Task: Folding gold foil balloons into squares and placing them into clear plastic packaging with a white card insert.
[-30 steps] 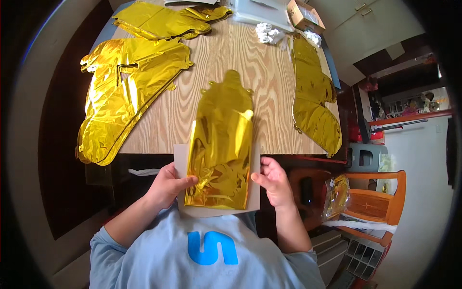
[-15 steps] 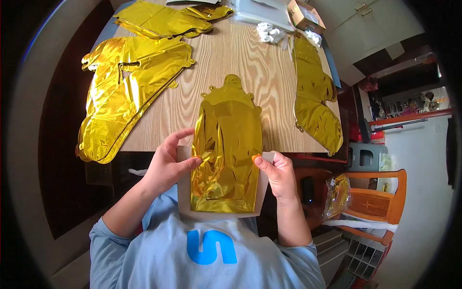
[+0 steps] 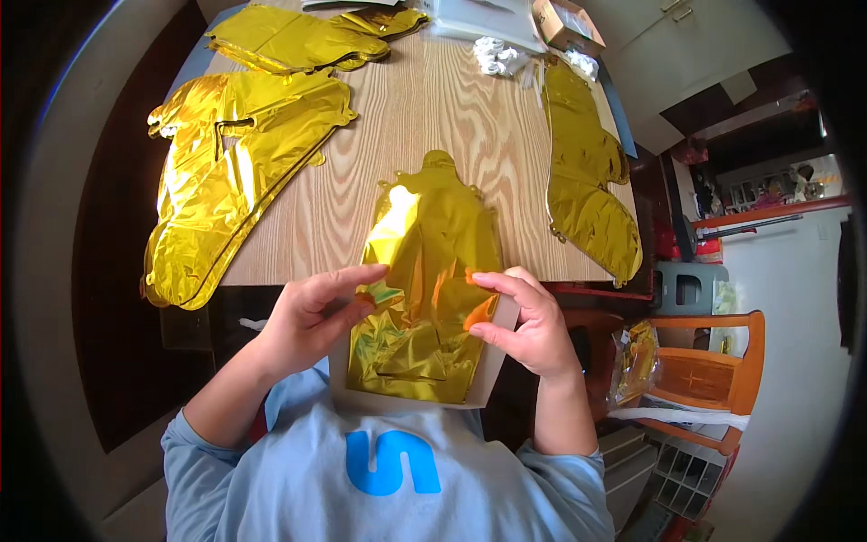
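A folded gold foil balloon (image 3: 420,271) lies on a pale card (image 3: 502,357) in front of my chest, its scalloped top reaching over the table edge. My left hand (image 3: 312,316) is at the balloon's left side, with index finger and thumb apart and the index tip over the foil. On the right side, my right hand (image 3: 533,321) has its thumb and index finger spread against the foil. Orange patches show at the fingertips, perhaps reflections. The remaining fingers of both hands are partly hidden. Creases and bright glare run across the foil.
Gold foil balloons lie on the wooden table (image 3: 433,117): one at left (image 3: 226,181), a pile at far left (image 3: 298,41), another at right (image 3: 587,172). White crumpled bits (image 3: 498,56), clear plastic sleeves (image 3: 488,20) and a cardboard box (image 3: 569,25) sit behind. A wooden chair (image 3: 745,361) stands right.
Both hands have loosened from the balloon's side edges and shifted inward over the foil, thumbs and index fingers spreading. The foil has turned slightly and catches more glare.
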The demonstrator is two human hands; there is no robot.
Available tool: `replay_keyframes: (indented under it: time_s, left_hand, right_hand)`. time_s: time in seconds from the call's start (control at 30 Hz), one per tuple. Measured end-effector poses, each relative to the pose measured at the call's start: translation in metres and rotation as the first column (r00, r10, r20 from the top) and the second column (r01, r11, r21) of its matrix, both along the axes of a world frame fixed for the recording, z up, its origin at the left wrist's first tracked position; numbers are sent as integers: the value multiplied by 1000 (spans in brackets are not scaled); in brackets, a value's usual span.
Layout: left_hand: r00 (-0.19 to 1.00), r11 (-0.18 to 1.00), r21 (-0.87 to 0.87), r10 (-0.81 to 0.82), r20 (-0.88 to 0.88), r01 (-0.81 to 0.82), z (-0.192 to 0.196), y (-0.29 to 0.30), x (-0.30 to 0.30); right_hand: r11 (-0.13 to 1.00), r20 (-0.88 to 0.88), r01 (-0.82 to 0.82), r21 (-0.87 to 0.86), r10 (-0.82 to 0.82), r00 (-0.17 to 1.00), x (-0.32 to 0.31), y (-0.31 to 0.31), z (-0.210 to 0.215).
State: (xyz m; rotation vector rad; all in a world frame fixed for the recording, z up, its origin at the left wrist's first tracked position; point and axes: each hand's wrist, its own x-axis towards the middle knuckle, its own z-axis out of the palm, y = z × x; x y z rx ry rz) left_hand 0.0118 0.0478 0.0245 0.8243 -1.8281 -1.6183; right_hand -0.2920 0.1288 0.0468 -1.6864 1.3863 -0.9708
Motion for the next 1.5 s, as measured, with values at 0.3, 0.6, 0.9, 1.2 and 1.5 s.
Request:
replay_keyframes:
  time_s: [0.3, 0.6, 0.9, 1.2, 1.5]
  left_hand:
    - [993, 979, 202, 7, 115, -30, 28, -2, 7]
    - [996, 947, 308, 71, 58, -86, 27, -2, 8]
    - [982, 963, 261, 113, -154, -70, 6, 1, 2]
    - [997, 962, 271, 57, -50, -41, 4, -3, 4]
    - [993, 970, 240, -7, 116, -22, 18, -12, 0]
  right_hand:
    - [975, 246, 49, 216, -103, 964, -1, 5, 1]
    - [983, 504, 54, 178, -138, 853, 6, 5, -8]
    - [973, 532, 134, 186, -215, 819, 12, 4, -17]
    - [995, 331, 90, 37, -97, 939, 0, 2, -13]
    - [998, -26, -10, -67, 8, 1000, -6, -2, 9]
